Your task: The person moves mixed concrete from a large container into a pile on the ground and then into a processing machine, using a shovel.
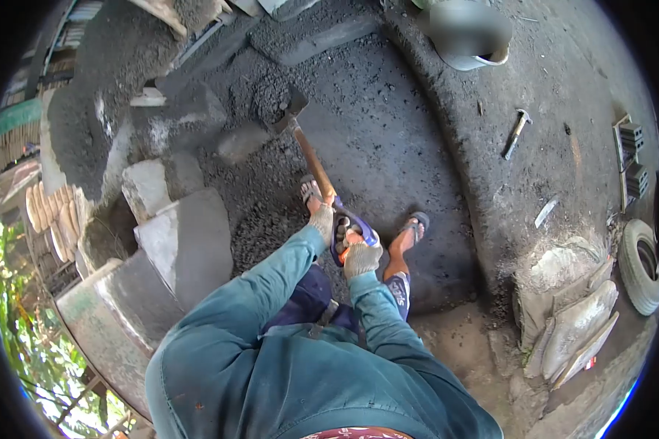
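I hold a shovel with a wooden shaft (312,157) and a blue D-handle (350,233). My left hand (321,219), in a grey glove, grips the shaft just below the handle. Gloved as well, my right hand (361,257) is closed on the D-handle. The shovel blade (293,104) rests at the edge of a dark heap of gritty sand (260,95) on the ground ahead of me. My feet in sandals (415,227) stand on the dark floor on either side of the shaft.
Grey concrete blocks (187,241) and a trough (110,322) stand at the left. A hammer (518,132) lies on the ground at the right, a bucket (468,36) farther off. A tyre (641,267), stacked sacks (575,322) and small moulds (632,157) line the right edge.
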The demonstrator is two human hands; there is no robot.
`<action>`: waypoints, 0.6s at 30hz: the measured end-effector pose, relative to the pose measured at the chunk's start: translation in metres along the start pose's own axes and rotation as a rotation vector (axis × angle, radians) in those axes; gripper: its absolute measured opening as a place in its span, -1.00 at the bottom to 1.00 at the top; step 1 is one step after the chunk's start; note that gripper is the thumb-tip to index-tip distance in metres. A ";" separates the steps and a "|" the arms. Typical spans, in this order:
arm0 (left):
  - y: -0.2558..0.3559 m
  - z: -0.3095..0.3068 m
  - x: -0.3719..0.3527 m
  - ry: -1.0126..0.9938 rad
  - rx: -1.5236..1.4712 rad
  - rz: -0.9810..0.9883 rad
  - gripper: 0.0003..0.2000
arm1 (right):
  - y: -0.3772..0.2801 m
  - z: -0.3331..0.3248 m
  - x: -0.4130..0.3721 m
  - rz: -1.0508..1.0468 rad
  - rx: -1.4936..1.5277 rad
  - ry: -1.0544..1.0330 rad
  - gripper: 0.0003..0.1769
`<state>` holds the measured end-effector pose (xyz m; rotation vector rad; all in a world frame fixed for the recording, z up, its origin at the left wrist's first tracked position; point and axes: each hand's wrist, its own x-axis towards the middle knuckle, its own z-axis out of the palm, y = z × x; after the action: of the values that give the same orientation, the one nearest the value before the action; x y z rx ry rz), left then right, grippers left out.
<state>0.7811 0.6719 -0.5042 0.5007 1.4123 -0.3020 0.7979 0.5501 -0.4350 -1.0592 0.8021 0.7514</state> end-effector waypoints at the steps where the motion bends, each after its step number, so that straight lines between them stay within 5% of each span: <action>1: 0.012 -0.014 0.016 0.013 0.058 0.039 -0.46 | 0.004 0.020 0.001 -0.009 0.051 0.008 -0.94; 5: 0.126 -0.046 0.042 -0.072 0.269 -0.044 -0.36 | 0.023 0.133 0.035 -0.146 0.057 0.061 -0.95; 8: 0.216 -0.051 0.069 0.090 0.373 0.151 -0.43 | 0.052 0.202 0.101 -0.073 -0.120 -0.005 -0.84; 9: 0.238 -0.056 0.084 0.087 0.376 0.079 -0.43 | 0.106 0.212 0.156 -0.158 -0.130 0.028 -0.94; 12: 0.218 -0.090 0.193 0.070 0.297 0.023 -0.38 | 0.107 0.170 0.199 0.040 -0.020 -0.165 -0.93; 13: 0.186 -0.106 0.213 0.057 0.595 0.184 -0.33 | 0.108 0.139 0.201 0.034 -0.047 -0.100 -0.90; 15: 0.153 -0.080 0.180 0.047 0.888 0.139 -0.22 | 0.120 0.079 0.232 0.017 -0.099 -0.031 -0.82; 16: 0.142 -0.053 0.131 0.062 0.869 -0.080 -0.14 | 0.130 0.047 0.251 0.023 -0.132 -0.026 -0.77; 18: 0.122 -0.066 0.146 0.015 0.757 -0.128 -0.05 | 0.136 0.008 0.273 -0.056 -0.116 -0.109 -0.72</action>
<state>0.8048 0.8231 -0.6351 1.0265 1.3173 -0.9526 0.8225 0.6385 -0.7258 -1.1299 0.6388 0.8084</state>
